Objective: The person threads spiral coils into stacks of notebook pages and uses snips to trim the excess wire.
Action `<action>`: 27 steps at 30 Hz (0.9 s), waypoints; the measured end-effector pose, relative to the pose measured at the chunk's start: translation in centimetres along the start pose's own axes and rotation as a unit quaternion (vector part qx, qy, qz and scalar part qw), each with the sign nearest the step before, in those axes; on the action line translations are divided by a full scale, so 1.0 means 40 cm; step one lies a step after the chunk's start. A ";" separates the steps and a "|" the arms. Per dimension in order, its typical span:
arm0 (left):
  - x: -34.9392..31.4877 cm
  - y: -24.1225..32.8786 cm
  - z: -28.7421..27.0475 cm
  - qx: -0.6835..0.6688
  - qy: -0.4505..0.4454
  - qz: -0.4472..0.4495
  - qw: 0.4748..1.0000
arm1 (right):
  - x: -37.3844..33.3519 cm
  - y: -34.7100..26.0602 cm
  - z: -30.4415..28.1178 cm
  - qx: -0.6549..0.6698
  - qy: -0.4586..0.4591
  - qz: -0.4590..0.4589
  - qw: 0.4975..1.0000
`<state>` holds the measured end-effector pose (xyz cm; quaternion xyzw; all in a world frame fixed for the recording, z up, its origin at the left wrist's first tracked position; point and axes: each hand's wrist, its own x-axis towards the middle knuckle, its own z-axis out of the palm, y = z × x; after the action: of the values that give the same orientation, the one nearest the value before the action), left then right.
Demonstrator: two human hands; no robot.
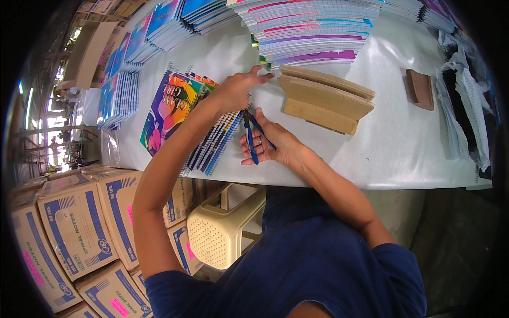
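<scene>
My right hand (275,139) holds blue-handled pliers (250,139), one handle along the fingers and the other by the thumb side. Their jaws reach the far end of the spiral bindings on a fanned pile of notebooks (214,143). My left hand (238,89) hovers at that same corner, fingers stretched to the right; its thumb is mostly hidden. Whether it touches the wire I cannot tell. Left of the pile's coils lies a notebook with a colourful purple and orange cover (169,108), partly behind my left forearm.
A folded brown cardboard piece (323,103) stands right of my hands, with a tall notebook stack (310,32) behind it. Blue notebooks (119,98) line the far left. A small brown block (419,89) sits right. Below are a cream stool (220,233) and cartons (77,233).
</scene>
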<state>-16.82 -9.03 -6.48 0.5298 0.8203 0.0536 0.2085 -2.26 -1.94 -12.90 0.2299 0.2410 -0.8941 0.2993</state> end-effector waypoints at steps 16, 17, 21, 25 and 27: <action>-0.002 0.057 -0.013 0.073 -0.032 -0.024 0.997 | 0.142 0.014 -0.109 0.216 -0.353 0.132 0.901; 0.000 0.075 -0.018 0.078 -0.049 -0.039 0.995 | 0.147 0.019 -0.127 0.246 -0.418 0.144 0.863; -0.006 0.062 0.000 0.074 -0.043 -0.045 0.995 | 0.024 0.000 -0.040 0.087 -0.102 0.102 0.986; -0.002 0.041 0.007 0.076 -0.019 -0.026 0.997 | -0.009 -0.022 0.005 0.046 0.034 0.080 0.995; 0.002 0.046 0.002 0.075 -0.032 -0.032 0.996 | -0.019 -0.028 0.013 0.051 0.053 0.083 0.994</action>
<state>-15.28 -8.16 -6.00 0.5188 0.8316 -0.0311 0.1958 -2.60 -1.12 -11.74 0.3109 0.1906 -0.8640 0.3471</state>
